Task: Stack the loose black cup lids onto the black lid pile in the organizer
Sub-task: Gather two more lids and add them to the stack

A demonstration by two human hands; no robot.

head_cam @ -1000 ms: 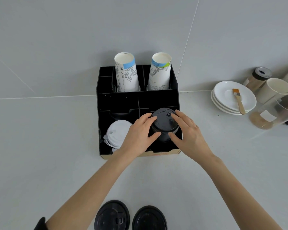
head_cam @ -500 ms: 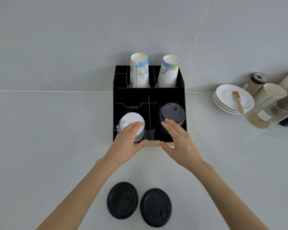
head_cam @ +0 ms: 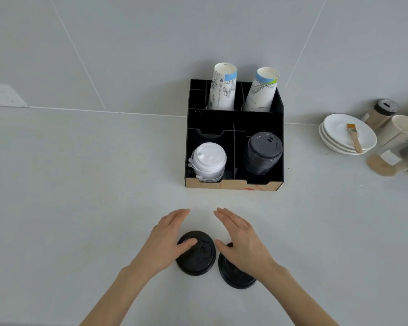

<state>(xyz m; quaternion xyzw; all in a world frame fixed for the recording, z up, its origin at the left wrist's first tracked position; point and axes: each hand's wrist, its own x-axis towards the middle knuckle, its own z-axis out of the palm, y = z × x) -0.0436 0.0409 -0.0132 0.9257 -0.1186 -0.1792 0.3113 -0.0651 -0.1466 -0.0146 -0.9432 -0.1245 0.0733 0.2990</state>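
Two loose black lids lie side by side on the white counter near me. My left hand hovers over the left lid, thumb on its top, fingers spread. My right hand covers most of the right lid, also with fingers apart. Neither lid is lifted. Farther back stands the black organizer. Its front right compartment holds the tall black lid pile; the front left one holds a white lid pile.
Two stacks of printed paper cups lean in the organizer's back compartments. At the right are stacked white saucers with a small brush, a shaker jar, a cup and a clear canister. A tiled wall rises behind.
Both hands have drawn back from the organizer's lid piles toward me and now rest over the two loose lids. The view has tilted so the organizer sits farther away.
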